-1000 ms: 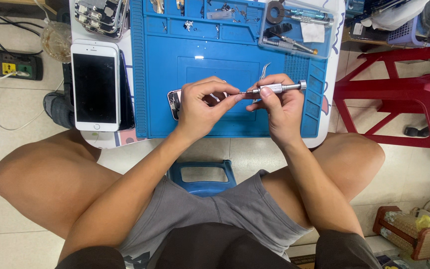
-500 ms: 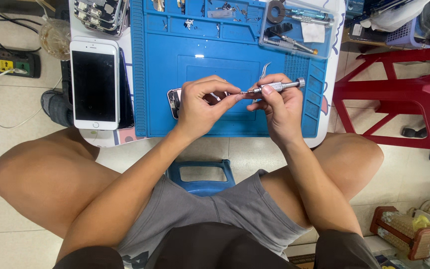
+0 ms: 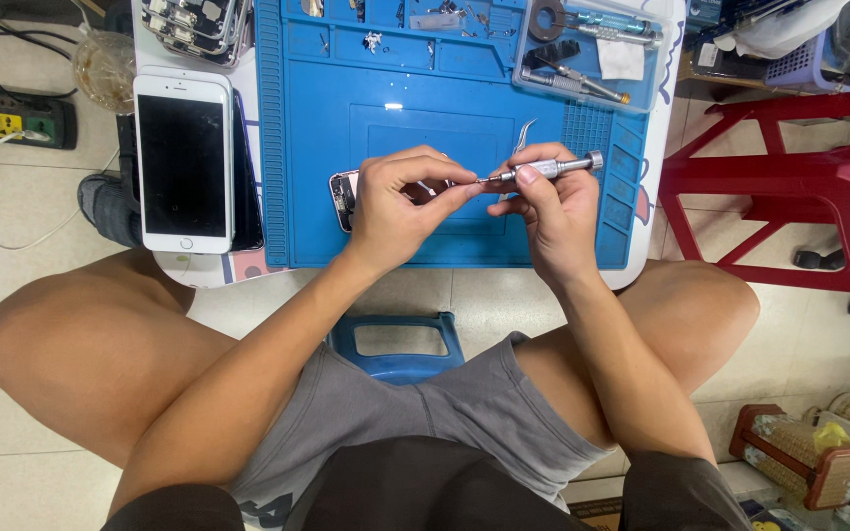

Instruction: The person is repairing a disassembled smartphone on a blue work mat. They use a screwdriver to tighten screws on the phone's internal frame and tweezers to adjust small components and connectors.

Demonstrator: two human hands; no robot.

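The left hand [image 3: 395, 202] grips an opened small phone [image 3: 344, 197]; the right hand [image 3: 548, 202] pinches a screwdriver [image 3: 543, 169], work not yet finished.

Mat [image 3: 317, 177] centre free; tool tray [image 3: 582, 54] blocks far right; white phone [image 3: 184, 162] left
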